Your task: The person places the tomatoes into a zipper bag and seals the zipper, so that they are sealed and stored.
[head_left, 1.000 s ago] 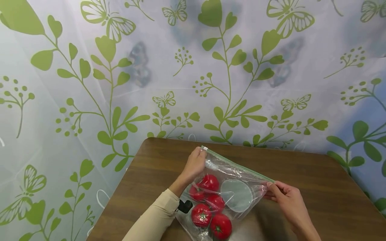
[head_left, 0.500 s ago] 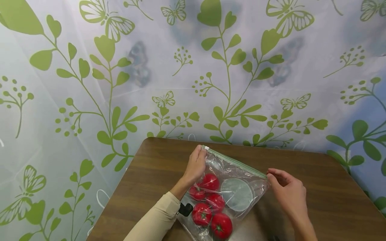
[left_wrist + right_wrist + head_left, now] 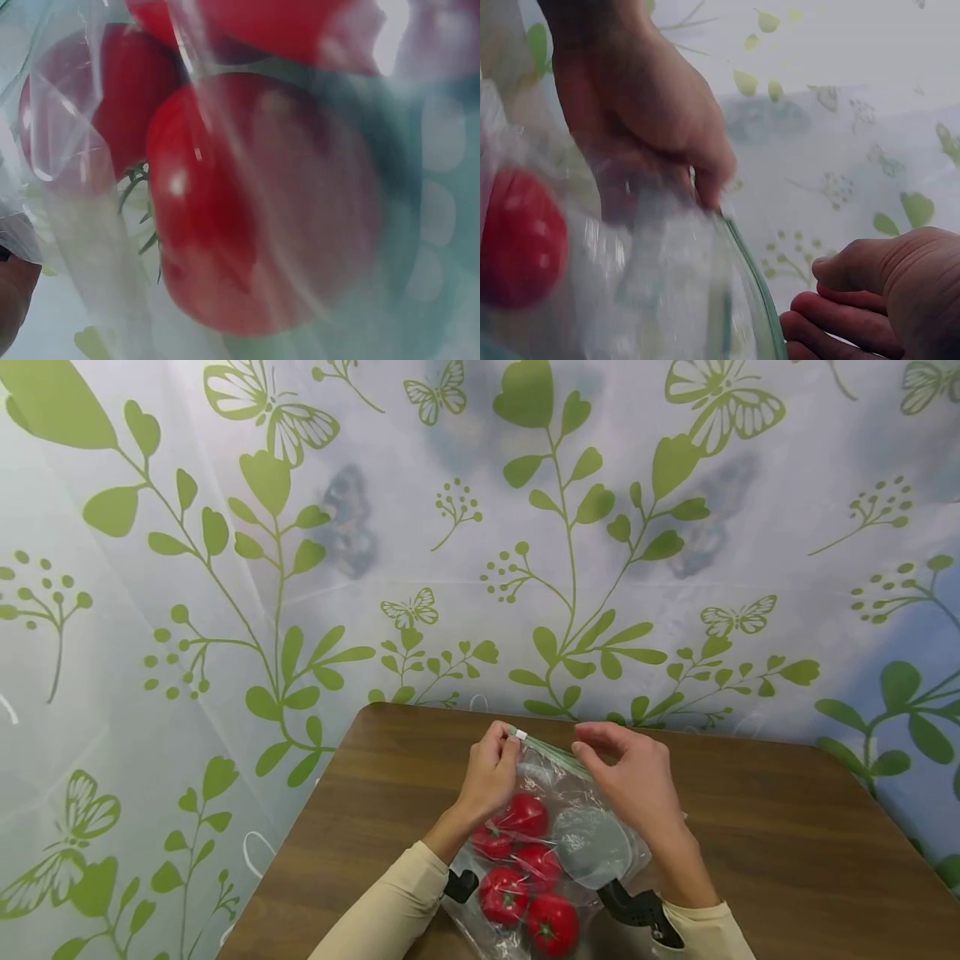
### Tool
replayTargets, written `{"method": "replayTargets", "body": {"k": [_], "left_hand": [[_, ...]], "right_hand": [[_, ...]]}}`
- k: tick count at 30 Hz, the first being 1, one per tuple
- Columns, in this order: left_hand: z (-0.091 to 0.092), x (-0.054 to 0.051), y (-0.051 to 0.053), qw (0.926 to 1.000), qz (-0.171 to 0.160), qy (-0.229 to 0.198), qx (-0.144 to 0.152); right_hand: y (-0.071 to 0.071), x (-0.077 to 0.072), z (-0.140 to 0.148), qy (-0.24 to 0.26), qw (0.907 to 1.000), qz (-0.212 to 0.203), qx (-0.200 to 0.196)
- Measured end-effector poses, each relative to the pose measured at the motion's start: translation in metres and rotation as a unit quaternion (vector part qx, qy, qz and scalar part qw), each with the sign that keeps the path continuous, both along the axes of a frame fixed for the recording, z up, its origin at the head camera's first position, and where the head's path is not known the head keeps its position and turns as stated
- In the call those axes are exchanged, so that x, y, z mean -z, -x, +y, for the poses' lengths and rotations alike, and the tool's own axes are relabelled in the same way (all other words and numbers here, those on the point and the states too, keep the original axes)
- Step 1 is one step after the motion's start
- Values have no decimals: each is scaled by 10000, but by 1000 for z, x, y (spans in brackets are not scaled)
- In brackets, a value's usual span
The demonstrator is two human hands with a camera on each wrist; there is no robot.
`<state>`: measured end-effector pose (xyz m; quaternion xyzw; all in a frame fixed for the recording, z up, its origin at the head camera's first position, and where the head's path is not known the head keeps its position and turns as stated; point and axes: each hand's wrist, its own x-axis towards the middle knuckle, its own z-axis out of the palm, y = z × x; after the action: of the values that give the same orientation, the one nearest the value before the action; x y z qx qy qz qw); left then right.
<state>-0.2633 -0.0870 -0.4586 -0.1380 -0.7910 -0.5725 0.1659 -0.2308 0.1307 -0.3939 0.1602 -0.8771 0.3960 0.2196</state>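
Observation:
A clear zip bag [image 3: 542, 778] with a green zip strip [image 3: 555, 752] hangs tilted above the table. Several red tomatoes [image 3: 551, 925] lie inside it, and a pale round patch [image 3: 592, 847] shows on its side. My left hand [image 3: 487, 777] pinches the upper left corner, close to the white slider [image 3: 521, 735]. Over the zip strip is my right hand [image 3: 633, 777], its thumb and fingertips apart; the right wrist view puts this hand [image 3: 877, 300] beside the strip, not gripping it. Tomatoes [image 3: 255, 210] behind the plastic fill the left wrist view.
The brown wooden table [image 3: 795, 843] extends to the right and behind the bag. A patterned curtain [image 3: 450, 527] with leaves and butterflies hangs behind its far edge. Dark camera mounts [image 3: 637, 906] sit at both wrists.
My right hand has let go of the bag's right end and moved left along the zip strip towards the slider. The left hand keeps its hold on the corner.

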Motion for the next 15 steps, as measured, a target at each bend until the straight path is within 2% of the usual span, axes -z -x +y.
{"method": "replayTargets", "body": {"k": [6,10,15], "left_hand": [[0,-2,-2,9997,148,172,-36],[-1,-2,-3,9992,286,268,-4],[-1,-1,-4,9983,476,324,-32]], "right_hand": [[16,0,-34,-13,9985,-56,-550],[23,4,-49,-96,9976,-108,-683],[28,8,-59,-194,9976,-107,-664]]}}
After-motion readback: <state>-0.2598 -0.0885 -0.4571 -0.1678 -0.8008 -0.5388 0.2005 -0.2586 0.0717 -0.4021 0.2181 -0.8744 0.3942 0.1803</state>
